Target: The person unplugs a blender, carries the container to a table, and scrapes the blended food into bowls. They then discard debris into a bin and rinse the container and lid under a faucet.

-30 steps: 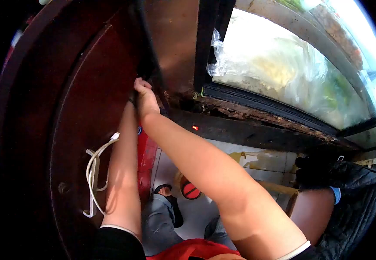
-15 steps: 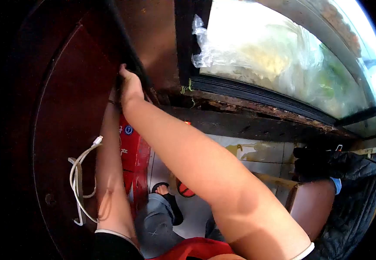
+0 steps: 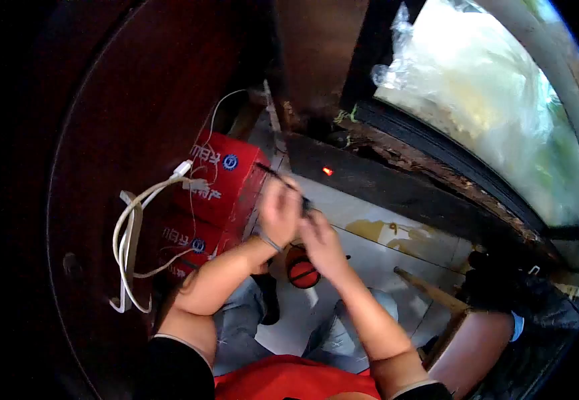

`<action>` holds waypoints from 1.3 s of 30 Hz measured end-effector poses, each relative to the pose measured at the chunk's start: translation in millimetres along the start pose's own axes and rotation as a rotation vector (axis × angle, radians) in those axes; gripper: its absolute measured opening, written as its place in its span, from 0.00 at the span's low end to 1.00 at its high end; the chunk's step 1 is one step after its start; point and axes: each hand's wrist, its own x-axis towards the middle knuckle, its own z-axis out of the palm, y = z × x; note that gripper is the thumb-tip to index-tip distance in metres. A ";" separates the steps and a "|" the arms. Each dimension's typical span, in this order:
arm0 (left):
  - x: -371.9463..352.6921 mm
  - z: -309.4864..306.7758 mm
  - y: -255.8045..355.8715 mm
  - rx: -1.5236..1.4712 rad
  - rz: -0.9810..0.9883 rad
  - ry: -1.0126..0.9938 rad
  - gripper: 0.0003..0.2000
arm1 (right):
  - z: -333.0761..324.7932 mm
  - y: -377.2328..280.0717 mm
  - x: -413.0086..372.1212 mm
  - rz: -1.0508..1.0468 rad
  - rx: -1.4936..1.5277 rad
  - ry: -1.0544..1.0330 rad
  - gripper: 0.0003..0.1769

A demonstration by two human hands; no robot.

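My left hand (image 3: 279, 212) is raised in front of me, blurred, its fingers closed around a thin dark object (image 3: 277, 177). The object slants from above the left hand down to the right; its kind is too smeared to make out. Close beside it, my right hand (image 3: 323, 247) has its fingertips near the object's lower end, and motion blur hides whether they grip it. A dark band circles my left wrist. Beyond the left hand stand red boxes (image 3: 226, 170) with white lettering and blue round emblems.
A pale cable (image 3: 129, 227) with a white plug hangs over a hook (image 3: 129, 260) on the dark red panel (image 3: 103, 167). Plastic bags (image 3: 476, 107) fill the glass-fronted case at upper right. On the tiled floor are a red round container (image 3: 303, 272) and a yellowish spill (image 3: 396, 233). A stool (image 3: 469, 353) stands right.
Both hands have come back from the gap beside the panel, now together over the floor. A thin dark object shows in my left hand. The view has shifted, revealing more of the red boxes.
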 end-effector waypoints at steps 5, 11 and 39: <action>-22.6 7.6 40.8 0.144 0.125 -0.618 0.06 | -38.2 34.8 -36.2 0.436 0.838 -0.094 0.26; -23.0 -8.3 50.0 0.438 0.168 -0.910 0.09 | -72.8 25.6 -28.6 0.263 0.915 -0.179 0.34; -10.2 -120.1 -141.6 1.082 -0.489 -0.187 0.32 | -72.3 66.6 -17.8 0.402 0.671 0.127 0.06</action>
